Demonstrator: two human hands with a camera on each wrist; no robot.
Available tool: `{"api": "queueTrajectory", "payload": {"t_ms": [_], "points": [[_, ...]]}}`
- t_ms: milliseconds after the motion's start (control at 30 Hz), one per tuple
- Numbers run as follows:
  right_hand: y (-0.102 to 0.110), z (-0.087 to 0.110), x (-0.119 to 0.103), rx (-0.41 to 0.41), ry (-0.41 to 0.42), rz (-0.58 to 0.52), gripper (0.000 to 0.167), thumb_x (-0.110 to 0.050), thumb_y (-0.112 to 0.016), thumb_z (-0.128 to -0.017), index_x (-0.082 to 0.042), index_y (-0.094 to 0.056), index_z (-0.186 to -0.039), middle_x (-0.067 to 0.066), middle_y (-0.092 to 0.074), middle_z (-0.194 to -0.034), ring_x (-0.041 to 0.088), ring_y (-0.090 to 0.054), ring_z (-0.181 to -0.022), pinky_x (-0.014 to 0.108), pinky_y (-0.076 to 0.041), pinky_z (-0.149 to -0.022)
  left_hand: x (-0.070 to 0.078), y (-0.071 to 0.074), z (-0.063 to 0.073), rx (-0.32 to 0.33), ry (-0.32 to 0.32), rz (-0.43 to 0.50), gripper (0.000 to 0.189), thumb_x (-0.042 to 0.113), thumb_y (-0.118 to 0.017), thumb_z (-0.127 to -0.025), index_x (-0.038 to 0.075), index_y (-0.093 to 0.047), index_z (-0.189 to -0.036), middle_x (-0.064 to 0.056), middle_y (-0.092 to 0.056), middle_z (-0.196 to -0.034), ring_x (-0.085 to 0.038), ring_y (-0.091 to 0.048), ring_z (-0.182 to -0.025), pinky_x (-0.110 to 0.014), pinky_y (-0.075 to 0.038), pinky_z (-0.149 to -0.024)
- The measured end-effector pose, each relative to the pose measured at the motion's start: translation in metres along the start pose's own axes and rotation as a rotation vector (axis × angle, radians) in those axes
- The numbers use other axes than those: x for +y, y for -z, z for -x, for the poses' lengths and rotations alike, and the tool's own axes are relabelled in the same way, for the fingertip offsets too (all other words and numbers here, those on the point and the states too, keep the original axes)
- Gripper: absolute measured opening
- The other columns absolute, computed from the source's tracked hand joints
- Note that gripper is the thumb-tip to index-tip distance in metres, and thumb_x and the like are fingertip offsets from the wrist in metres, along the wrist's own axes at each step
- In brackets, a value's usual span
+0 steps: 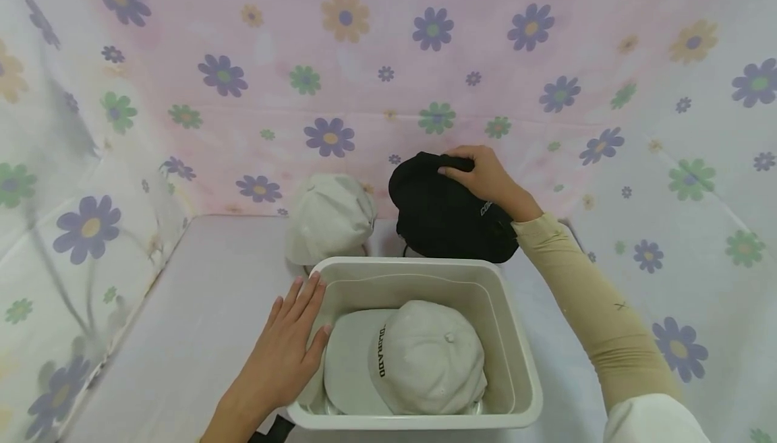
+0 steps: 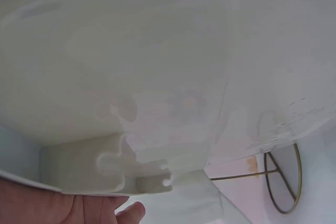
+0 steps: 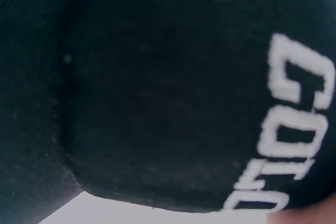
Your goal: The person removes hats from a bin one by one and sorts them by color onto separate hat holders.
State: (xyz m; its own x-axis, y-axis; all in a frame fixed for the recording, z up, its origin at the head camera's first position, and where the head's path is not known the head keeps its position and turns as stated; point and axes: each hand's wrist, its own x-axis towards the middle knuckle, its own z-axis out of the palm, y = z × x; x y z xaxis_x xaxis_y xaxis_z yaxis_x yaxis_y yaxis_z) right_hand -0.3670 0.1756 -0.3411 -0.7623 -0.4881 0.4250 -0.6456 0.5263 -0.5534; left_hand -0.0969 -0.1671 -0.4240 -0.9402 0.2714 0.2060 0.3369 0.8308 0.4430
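My right hand (image 1: 485,176) pinches a black cap (image 1: 449,214) from the top, thumb in front, behind the plastic bin. White lettering on the black cap (image 3: 157,93) fills much of the right wrist view. My left hand (image 1: 282,342) rests along the left rim of the cream plastic bin (image 1: 516,335), its fingers straight. Inside the bin lies a light cream cap (image 1: 437,355), brim to the left, with dark "COLORADO" lettering. The left wrist view has the underside of the bin (image 2: 157,66) above the left fingers.
A white cap (image 1: 330,217) stands behind the bin, left of the black one. A thin metal wire stand (image 2: 286,182) shows in the left wrist view. Flowered cloth (image 1: 364,58) hangs behind and at both sides of the white tabletop (image 1: 212,274).
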Motion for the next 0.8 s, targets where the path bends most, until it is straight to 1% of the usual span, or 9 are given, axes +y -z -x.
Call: {"api": "queueTrajectory", "payload": {"t_ms": [100,200,267,367,433,533,600,700,800], "points": [[-0.003,0.002,0.000,-0.040,-0.020,-0.006,0.033,-0.013,-0.074,-0.095,0.002,-0.070,-0.125,0.019,-0.068,-0.127,0.035,-0.065,-0.115,0.046,-0.052,-0.101,-0.001,0.000,0.001,-0.008,0.007,0.003,0.062,0.029,-0.050,-0.107,0.005,-0.029,-0.160,-0.008,-0.020,-0.170,-0.036,-0.014,-0.156,-0.067,-0.018,-0.118],[-0.006,0.006,0.001,-0.088,-0.058,-0.026,0.037,-0.017,-0.072,-0.096,-0.002,-0.067,-0.130,0.016,-0.066,-0.132,0.032,-0.064,-0.118,0.045,-0.050,-0.104,-0.002,-0.001,0.001,-0.013,0.014,0.008,0.062,0.030,-0.050,-0.107,0.005,-0.028,-0.160,-0.008,-0.020,-0.170,-0.035,-0.013,-0.157,-0.066,-0.018,-0.119],[-0.007,0.010,0.002,-0.116,-0.088,-0.039,0.042,-0.019,-0.072,-0.097,-0.002,-0.063,-0.135,0.015,-0.063,-0.135,0.032,-0.061,-0.122,0.047,-0.048,-0.107,-0.003,-0.002,0.001,-0.011,0.015,0.009,0.063,0.030,-0.051,-0.107,0.005,-0.029,-0.160,-0.008,-0.020,-0.170,-0.036,-0.013,-0.157,-0.066,-0.018,-0.119],[-0.008,0.015,0.006,-0.149,-0.140,-0.036,0.056,-0.023,-0.072,-0.097,-0.001,-0.053,-0.144,0.018,-0.055,-0.146,0.035,-0.052,-0.134,0.051,-0.040,-0.114,-0.003,-0.002,0.002,-0.011,0.014,0.016,0.063,0.031,-0.051,-0.107,0.005,-0.029,-0.160,-0.007,-0.020,-0.170,-0.036,-0.013,-0.156,-0.067,-0.018,-0.118],[-0.008,0.018,0.008,-0.169,-0.186,-0.032,0.066,-0.027,-0.073,-0.096,-0.002,-0.045,-0.151,0.018,-0.046,-0.154,0.037,-0.043,-0.142,0.055,-0.034,-0.118,-0.004,-0.002,0.002,-0.020,0.021,0.023,0.064,0.032,-0.050,-0.107,0.005,-0.028,-0.160,-0.007,-0.018,-0.170,-0.036,-0.012,-0.157,-0.067,-0.017,-0.119],[-0.009,0.021,0.013,-0.186,-0.249,-0.038,0.080,-0.033,-0.074,-0.093,-0.004,-0.035,-0.157,0.017,-0.035,-0.162,0.038,-0.033,-0.148,0.058,-0.028,-0.120,-0.004,-0.002,0.002,-0.034,0.032,0.038,0.064,0.033,-0.050,-0.107,0.006,-0.026,-0.161,-0.006,-0.016,-0.171,-0.035,-0.010,-0.157,-0.067,-0.016,-0.120],[-0.009,0.022,0.015,-0.198,-0.284,-0.044,0.086,-0.037,-0.075,-0.091,-0.007,-0.032,-0.159,0.016,-0.030,-0.164,0.037,-0.030,-0.150,0.059,-0.027,-0.120,-0.005,-0.002,0.002,-0.038,0.035,0.045,0.065,0.033,-0.050,-0.107,0.006,-0.026,-0.161,-0.005,-0.015,-0.171,-0.036,-0.010,-0.157,-0.067,-0.015,-0.120],[-0.010,0.022,0.017,-0.215,-0.316,-0.052,0.093,-0.040,-0.078,-0.087,-0.011,-0.028,-0.161,0.014,-0.028,-0.165,0.037,-0.033,-0.148,0.060,-0.029,-0.119,-0.005,-0.002,0.002,-0.039,0.037,0.052,0.066,0.033,-0.051,-0.107,0.006,-0.026,-0.161,-0.006,-0.015,-0.171,-0.036,-0.010,-0.157,-0.067,-0.015,-0.120],[-0.010,0.021,0.018,-0.233,-0.331,-0.067,0.098,-0.041,-0.080,-0.084,-0.012,-0.027,-0.161,0.014,-0.029,-0.165,0.039,-0.036,-0.146,0.061,-0.030,-0.117,-0.005,-0.003,0.002,-0.036,0.038,0.055,0.066,0.033,-0.052,-0.106,0.005,-0.027,-0.161,-0.006,-0.016,-0.171,-0.036,-0.010,-0.157,-0.067,-0.015,-0.119]]}}
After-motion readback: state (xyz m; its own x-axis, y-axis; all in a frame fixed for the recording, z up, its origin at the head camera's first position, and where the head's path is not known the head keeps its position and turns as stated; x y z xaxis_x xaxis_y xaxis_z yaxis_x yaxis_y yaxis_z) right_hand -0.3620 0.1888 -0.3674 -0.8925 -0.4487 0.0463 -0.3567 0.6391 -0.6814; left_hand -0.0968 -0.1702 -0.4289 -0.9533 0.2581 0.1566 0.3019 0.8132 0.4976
